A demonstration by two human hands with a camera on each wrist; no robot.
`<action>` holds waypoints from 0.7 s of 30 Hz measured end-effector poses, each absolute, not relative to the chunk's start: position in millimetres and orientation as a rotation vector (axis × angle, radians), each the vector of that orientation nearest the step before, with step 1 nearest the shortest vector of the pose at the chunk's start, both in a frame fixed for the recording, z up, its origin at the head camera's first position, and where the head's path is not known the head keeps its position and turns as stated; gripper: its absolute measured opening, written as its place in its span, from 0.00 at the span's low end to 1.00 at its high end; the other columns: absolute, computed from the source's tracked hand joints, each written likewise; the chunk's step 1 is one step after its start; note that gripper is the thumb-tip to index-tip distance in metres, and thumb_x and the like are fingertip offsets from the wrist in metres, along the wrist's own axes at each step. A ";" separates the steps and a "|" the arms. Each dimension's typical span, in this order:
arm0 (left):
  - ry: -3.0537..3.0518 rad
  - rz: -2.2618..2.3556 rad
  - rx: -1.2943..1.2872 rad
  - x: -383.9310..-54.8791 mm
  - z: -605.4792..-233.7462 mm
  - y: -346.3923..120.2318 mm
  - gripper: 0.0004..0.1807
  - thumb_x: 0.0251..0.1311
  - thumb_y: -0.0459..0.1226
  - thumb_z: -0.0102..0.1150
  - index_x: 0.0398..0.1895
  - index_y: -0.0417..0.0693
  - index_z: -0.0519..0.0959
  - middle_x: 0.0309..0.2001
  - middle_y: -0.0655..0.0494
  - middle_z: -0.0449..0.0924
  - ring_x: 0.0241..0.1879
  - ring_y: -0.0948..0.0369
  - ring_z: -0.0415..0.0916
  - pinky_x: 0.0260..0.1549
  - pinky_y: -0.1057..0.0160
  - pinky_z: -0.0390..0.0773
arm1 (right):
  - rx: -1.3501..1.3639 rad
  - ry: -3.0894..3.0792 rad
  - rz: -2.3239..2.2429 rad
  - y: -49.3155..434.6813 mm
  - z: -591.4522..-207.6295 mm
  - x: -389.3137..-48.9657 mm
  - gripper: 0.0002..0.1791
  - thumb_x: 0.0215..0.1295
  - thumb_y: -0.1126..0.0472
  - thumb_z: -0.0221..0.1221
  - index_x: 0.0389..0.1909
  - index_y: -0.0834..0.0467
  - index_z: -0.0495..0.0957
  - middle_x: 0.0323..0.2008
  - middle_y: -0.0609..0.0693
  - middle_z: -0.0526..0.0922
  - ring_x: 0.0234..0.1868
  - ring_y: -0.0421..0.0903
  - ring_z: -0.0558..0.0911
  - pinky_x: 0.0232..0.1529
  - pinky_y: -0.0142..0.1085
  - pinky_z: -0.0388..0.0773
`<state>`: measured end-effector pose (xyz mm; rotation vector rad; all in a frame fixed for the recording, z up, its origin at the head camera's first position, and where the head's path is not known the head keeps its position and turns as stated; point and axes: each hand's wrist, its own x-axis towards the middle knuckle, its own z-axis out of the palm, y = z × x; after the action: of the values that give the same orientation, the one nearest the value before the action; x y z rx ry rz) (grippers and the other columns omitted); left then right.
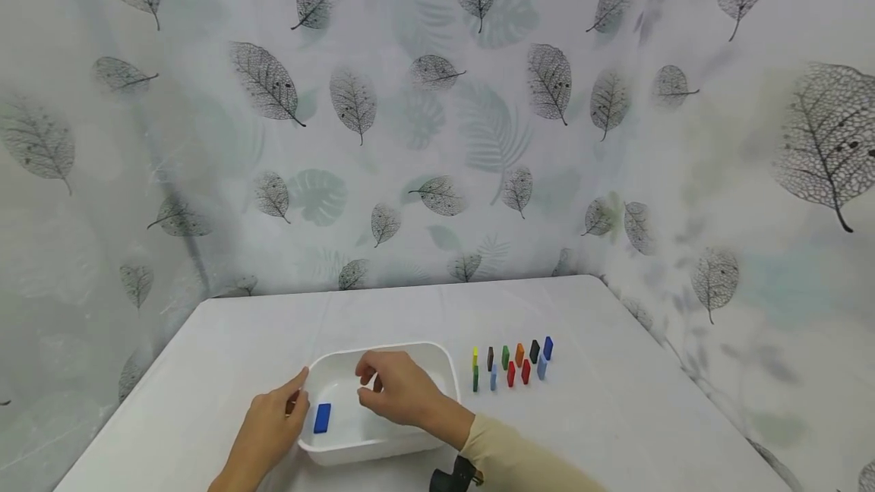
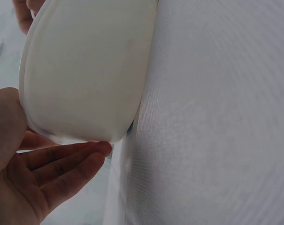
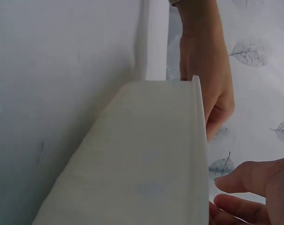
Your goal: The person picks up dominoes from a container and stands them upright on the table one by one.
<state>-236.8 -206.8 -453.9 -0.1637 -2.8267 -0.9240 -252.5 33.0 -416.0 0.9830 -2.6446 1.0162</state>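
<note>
A white plastic basin stands on the table. Its left end is held by my left hand, whose fingers lie along the outer wall with the thumb side at the rim. Inside, near that end, a dark blue domino-like block lies flat. Over the basin's middle hovers my right hand, palm down with fingers loosely bent. In the right wrist view the right thumb is apart from the fingers, and nothing shows between them. The basin wall fills much of both wrist views and hides its inside.
Right of the basin, several small coloured blocks stand upright in two rows, among them a yellow block, an orange block, a red block and a blue block. A white cloth covers the table. Leaf-patterned curtains surround it.
</note>
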 end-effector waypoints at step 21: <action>-2.748 -0.957 -0.261 -233.9 -455.7 -209.1 0.24 0.70 0.32 0.57 0.67 0.29 0.74 0.42 0.40 0.87 0.39 0.51 0.87 0.41 0.49 0.87 | 0.822 -2.912 0.646 -41.8 -445.9 -258.6 0.13 0.60 0.55 0.71 0.46 0.49 0.86 0.25 0.35 0.78 0.27 0.32 0.74 0.23 0.27 0.71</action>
<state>-233.9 -209.1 -455.7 -0.2611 -2.7480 -0.9566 -258.6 -41.8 -445.9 0.8225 -2.9121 0.6464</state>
